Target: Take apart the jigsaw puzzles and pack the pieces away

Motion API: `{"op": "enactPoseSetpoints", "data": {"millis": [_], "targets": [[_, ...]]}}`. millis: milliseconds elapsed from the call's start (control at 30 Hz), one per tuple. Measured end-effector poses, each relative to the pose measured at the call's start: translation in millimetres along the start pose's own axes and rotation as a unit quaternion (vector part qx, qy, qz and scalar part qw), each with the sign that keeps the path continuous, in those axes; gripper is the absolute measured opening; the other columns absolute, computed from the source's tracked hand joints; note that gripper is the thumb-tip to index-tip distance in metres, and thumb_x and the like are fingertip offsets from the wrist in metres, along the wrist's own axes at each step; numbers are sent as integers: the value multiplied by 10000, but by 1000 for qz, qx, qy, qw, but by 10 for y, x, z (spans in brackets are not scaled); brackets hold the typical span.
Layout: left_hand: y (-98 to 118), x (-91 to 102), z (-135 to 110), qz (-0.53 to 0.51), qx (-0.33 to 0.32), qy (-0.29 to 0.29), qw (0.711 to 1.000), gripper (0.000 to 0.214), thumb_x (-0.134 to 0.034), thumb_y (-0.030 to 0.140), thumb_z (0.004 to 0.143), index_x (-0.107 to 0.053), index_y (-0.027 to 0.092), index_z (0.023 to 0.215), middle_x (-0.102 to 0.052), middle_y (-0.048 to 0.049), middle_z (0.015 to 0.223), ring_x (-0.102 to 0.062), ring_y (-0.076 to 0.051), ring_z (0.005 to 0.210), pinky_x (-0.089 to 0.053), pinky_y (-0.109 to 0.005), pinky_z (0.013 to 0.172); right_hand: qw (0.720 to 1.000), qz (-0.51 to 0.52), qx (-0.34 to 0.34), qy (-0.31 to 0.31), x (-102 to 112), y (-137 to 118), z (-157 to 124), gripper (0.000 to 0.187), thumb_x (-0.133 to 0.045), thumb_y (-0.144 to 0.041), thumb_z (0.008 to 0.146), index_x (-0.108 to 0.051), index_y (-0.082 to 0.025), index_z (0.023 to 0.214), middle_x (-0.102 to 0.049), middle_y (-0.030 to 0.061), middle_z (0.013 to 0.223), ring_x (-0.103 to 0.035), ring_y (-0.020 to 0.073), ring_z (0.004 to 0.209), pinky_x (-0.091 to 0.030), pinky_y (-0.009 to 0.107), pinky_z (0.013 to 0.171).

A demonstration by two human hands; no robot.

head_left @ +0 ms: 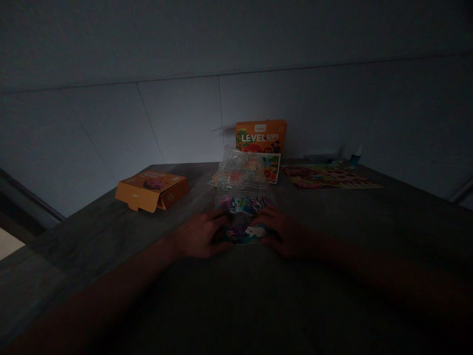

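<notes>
- Head view: the scene is very dim. Both forearms reach in from the bottom edge across a dark counter [332,276].
- The left hand [201,235] lies palm down, its fingers [218,216] bent against the left side of a small colourful heap of puzzle pieces [246,230].
- The right hand [287,237] mirrors it, its fingers [266,213] bent against the right side of the same heap.
- The puzzle pieces lie flat on the counter between the two sets of fingers, touching both. It is too dark to tell whether either hand pinches them or only rests there.
- A crumpled clear plastic bag [242,180] lies just beyond the fingers, reaching the far edge of the heap.
- Behind the bag an orange box [261,137] printed "LEVEL UP!" stands upright against the wall.
- Well beyond and left of the left fingers an orange lid [151,190] lies flat.
- Beyond and right of the right fingers lies a colourful picture board [328,176].
</notes>
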State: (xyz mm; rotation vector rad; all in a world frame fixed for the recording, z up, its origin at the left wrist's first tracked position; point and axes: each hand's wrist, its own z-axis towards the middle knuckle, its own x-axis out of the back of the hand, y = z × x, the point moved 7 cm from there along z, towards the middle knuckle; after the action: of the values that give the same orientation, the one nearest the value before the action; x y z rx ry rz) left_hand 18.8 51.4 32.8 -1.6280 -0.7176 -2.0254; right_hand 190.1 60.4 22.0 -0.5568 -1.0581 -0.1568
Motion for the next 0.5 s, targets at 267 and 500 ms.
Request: {"op": "enactPoseSetpoints", "data": {"millis": [267,500], "targets": [[57,-32,0,-33,-14,0,999,234,-618,367,867,-584,166,981,-579,-74,1006,-599,-197,840,-513,-312,727,998,-27,46,14,16,-66,-1,308,-593,-269,866,-602,-128,1140,-582,146,1065,-527,268,1011,-450,471,888],[109,-18,14,-57,-24,-4,998,219,-649,356,855,-597,172,961,-573,-64,1000,-588,-183,827,-494,-287,711,998,-21,51,2,20,-125,-10,279,-668,-329,835,-654,-150,1049,-616,121,1024,-560,246,982,-467,421,862]]}}
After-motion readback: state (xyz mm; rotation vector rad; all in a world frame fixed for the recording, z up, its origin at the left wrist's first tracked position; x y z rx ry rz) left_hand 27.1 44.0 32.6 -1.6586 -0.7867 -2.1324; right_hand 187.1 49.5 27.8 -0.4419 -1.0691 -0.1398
